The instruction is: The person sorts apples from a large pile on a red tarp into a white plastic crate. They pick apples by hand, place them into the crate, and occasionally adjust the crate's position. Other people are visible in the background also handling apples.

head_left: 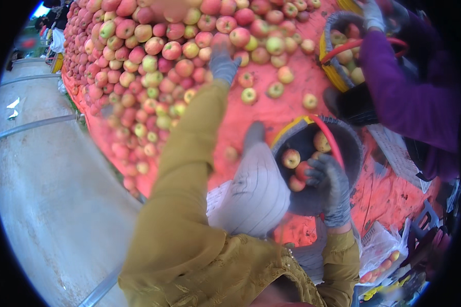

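Observation:
My left hand (224, 65), in a grey glove, reaches out to the edge of a large heap of red and yellow-green apples (153, 46). Its thumb is spread and its blurred fingertips meet an apple (221, 41); no firm grip shows. Inside the rim of a dark bucket (351, 140) with a red handle is my right hand (333, 187), gloved alike. Its bent fingers close on a red apple (302, 170). Beside that lie a few more apples, one a red-and-yellow apple (291, 158). My palm hides part of the bucket's inside.
Red sheeting (297, 61) lies under the heap, with loose apples on it. At the upper right a co-worker's purple sleeve (394, 87) and gloved hand reach over another bucket (325, 46) holding apples. A grey ribbed surface (51, 194) runs along the left. Plastic bags (384, 245) lie lower right.

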`<act>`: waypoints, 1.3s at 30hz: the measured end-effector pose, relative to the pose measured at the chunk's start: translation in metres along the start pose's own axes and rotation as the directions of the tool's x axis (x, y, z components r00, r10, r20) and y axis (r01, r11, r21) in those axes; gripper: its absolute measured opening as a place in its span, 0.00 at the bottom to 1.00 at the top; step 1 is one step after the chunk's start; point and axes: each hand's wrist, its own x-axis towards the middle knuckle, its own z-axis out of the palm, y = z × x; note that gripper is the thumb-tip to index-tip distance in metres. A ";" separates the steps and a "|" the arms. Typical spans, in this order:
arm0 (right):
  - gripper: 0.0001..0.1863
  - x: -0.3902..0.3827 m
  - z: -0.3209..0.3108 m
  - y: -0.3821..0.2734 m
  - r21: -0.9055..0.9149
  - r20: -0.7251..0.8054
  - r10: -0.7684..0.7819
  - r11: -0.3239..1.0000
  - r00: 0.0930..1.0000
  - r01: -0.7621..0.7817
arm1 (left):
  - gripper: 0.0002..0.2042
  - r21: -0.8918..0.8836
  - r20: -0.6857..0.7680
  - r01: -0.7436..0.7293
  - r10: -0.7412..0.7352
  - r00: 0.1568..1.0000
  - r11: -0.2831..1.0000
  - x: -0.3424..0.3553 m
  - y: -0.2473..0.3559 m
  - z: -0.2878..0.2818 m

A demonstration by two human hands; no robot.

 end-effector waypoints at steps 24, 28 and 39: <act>0.19 0.013 0.007 0.006 -0.026 0.024 0.026 0.999 0.999 -0.026 | 0.25 -0.560 0.567 0.711 0.429 0.704 -0.426 -0.042 0.074 -0.054; 0.22 0.023 0.003 0.008 0.090 0.078 -0.027 0.996 0.997 0.020 | 0.31 -0.362 0.538 0.798 0.591 0.601 -0.482 -0.093 0.107 -0.092; 0.25 0.027 -0.003 0.023 0.280 0.054 0.008 0.960 0.999 -0.023 | 0.24 -0.681 0.557 0.724 0.718 0.416 0.109 -0.133 0.135 -0.130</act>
